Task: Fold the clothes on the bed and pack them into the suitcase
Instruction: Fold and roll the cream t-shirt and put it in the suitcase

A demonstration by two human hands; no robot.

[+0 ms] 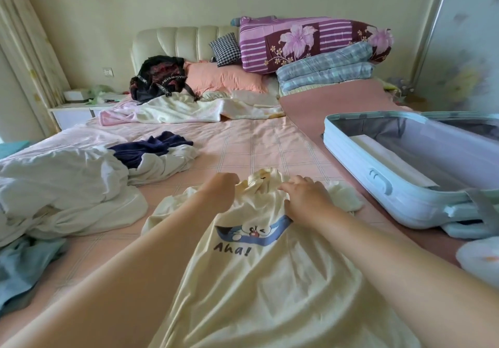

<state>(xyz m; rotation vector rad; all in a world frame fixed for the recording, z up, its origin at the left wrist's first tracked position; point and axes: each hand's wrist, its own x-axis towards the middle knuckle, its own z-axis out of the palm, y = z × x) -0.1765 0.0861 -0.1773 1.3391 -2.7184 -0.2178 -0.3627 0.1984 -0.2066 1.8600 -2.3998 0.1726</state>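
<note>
A pale yellow T-shirt point(270, 280) with a blue cartoon print and the word "Aha!" lies front up on the pink bed point(256, 145) right before me, its collar pointing away. My left hand point(220, 193) grips the bunched fabric at the left of the collar. My right hand point(305, 199) rests with curled fingers on the right shoulder of the shirt and pinches the cloth there. An open light-blue suitcase point(378, 180) sits on the bed to the right, with a folded white item inside.
A heap of white clothes point(67, 185) with a navy garment point(151, 147) lies at the left, a light-blue garment point(24, 266) nearer me. Pillows, folded quilts point(310, 45) and a dark bag point(159, 77) crowd the headboard. A nightstand point(75, 110) stands at the far left.
</note>
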